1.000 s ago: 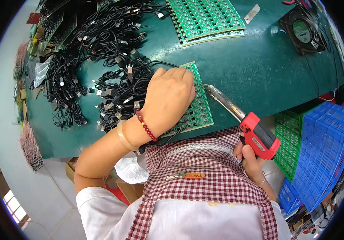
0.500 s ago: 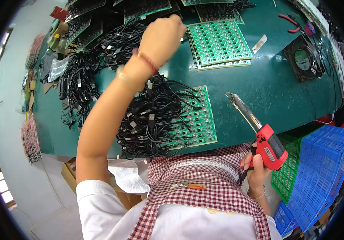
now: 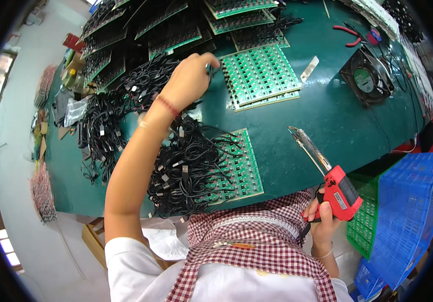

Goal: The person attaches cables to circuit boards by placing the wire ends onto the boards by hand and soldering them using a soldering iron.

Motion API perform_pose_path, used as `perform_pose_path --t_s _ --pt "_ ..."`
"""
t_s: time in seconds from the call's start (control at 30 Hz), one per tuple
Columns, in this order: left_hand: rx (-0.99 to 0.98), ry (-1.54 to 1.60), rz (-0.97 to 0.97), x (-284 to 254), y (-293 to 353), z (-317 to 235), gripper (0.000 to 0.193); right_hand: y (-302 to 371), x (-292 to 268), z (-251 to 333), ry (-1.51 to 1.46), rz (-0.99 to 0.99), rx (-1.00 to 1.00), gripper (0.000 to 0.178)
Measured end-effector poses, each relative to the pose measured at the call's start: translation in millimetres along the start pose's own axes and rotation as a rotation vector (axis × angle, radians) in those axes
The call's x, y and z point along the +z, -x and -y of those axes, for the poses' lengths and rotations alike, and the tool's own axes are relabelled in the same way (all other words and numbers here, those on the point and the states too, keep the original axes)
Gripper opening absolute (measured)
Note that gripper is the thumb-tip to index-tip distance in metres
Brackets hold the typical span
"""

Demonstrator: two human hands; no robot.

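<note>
My right hand [image 3: 324, 221] grips a red-and-black soldering gun [image 3: 341, 194], its metal tip pointing up and left over the table. My left hand [image 3: 190, 79] is stretched out over the table, fingers curled, just left of a stack of green circuit boards [image 3: 259, 73]. Something small and dark shows at its fingertips, too small to make out. Closer to me lies another green circuit board [image 3: 249, 163], its left part covered by a heap of black USB cables [image 3: 183, 168]. Several of these cables run onto the board.
At the back, boards [image 3: 176, 43] stand in tiers with black cables [image 3: 108, 113] beside them. A metal strip [image 3: 309, 69], red-handled pliers [image 3: 348, 35] and a fan [image 3: 367, 78] lie on the right. Blue [image 3: 408, 211] and green crates stand beyond the table's right edge.
My left hand has drawn back toward me and slightly left, beside the board stack. My view has shifted, showing more of the back tiers. The soldering gun stays in my right hand.
</note>
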State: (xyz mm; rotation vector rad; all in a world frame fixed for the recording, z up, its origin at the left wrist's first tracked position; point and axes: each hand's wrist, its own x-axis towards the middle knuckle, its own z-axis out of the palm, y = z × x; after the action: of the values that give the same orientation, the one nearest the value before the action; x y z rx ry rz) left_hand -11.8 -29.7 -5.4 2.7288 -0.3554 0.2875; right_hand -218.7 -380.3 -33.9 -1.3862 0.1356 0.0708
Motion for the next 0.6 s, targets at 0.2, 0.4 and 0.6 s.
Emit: perform_pose_path --t_s 0.2,0.4,0.6 --pt "0.091 -0.005 0.495 -6 29 -4 0.015 -5 3 6 -0.041 -0.032 0.003 0.03" --pt "-0.035 0.161 0.039 35 0 -27 0.013 -9 10 9 -0.033 -0.01 -0.04 0.03" --pt "-0.096 0.19 0.115 50 -5 -21 0.012 -4 10 11 -0.038 -0.035 -0.059 0.031"
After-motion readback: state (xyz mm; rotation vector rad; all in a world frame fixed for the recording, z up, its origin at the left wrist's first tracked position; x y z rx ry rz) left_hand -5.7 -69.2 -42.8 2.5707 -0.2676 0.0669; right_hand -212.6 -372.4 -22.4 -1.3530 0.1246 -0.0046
